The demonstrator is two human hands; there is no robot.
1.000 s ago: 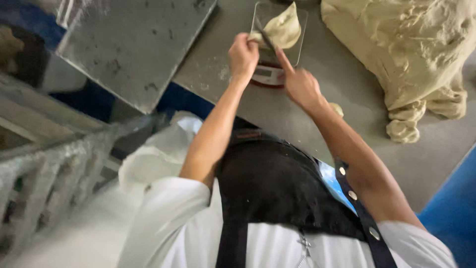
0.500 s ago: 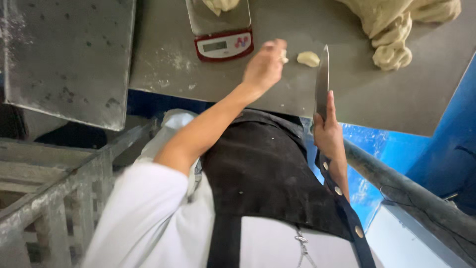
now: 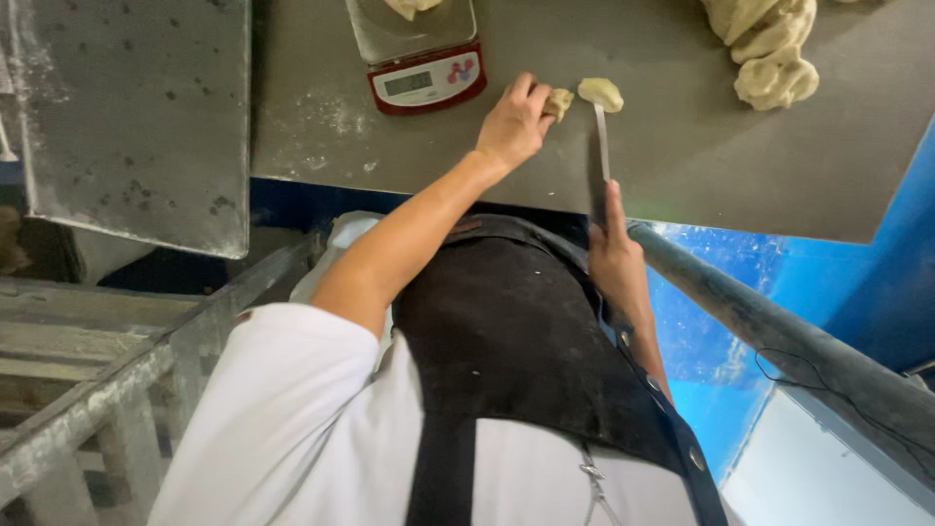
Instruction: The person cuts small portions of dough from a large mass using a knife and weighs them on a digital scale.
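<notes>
My left hand point(image 3: 514, 122) rests on the grey metal table point(image 3: 721, 166), its fingers pinched on a small dough piece point(image 3: 559, 101). A second small dough lump point(image 3: 601, 93) lies just to its right. My right hand point(image 3: 616, 255) is near my black apron at the table's edge and grips the handle of a long knife point(image 3: 601, 146). The blade points away from me, its tip touching the second lump. A red kitchen scale point(image 3: 427, 83) stands further back to the left, with dough point(image 3: 409, 8) on its steel pan.
A large dough mass point(image 3: 769, 54) lies at the table's far right. A scuffed metal sheet point(image 3: 127, 107) sits to the left, and a grey metal rack point(image 3: 97, 390) stands below it. A thick pipe point(image 3: 779, 331) runs diagonally at the right over a blue surface.
Both hands have left the scale. The left hand came down to the small dough pieces. The right hand drew back with the knife, whose tip now meets the second lump.
</notes>
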